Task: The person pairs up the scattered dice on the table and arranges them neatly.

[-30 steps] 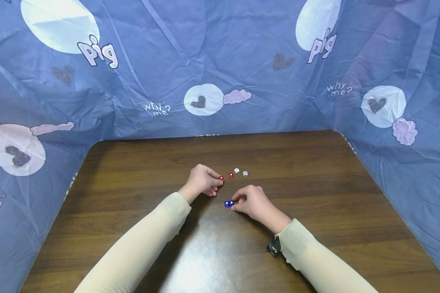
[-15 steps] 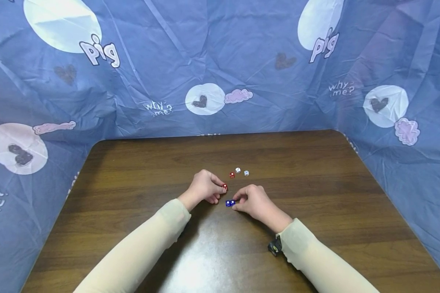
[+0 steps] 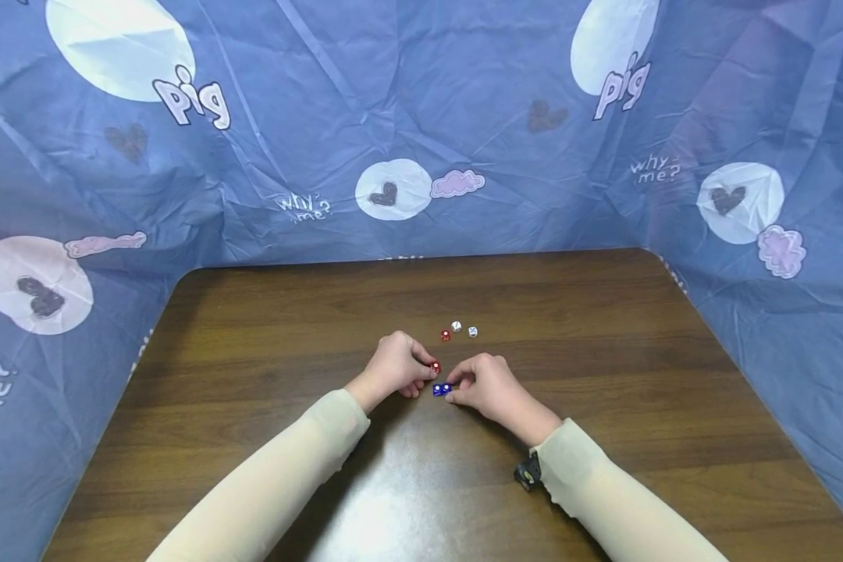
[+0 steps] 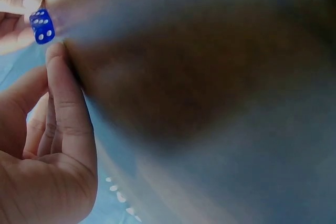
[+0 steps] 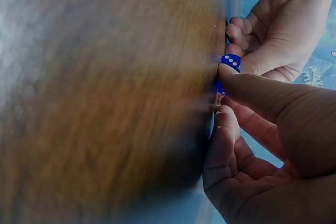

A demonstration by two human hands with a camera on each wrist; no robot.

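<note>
Between thumb and fingertips my left hand pinches a red die, just behind a pair of blue dice. Those two, a left blue die and a right blue die, sit side by side on the wooden table. Thumb and forefinger of my right hand hold the right one from its side. In the left wrist view a blue die shows at the right hand's fingertips, while the red die is hidden. The right wrist view has a blue die partly covered by the right thumb.
Farther back lie another red die, a white die and a second white die. A black device is strapped at the right wrist. Blue printed cloth hangs around the table's back and sides.
My left hand has brought its red die toward me and slightly right, from beside the other red die to just behind the blue pair. The right hand stays at the blue dice.
</note>
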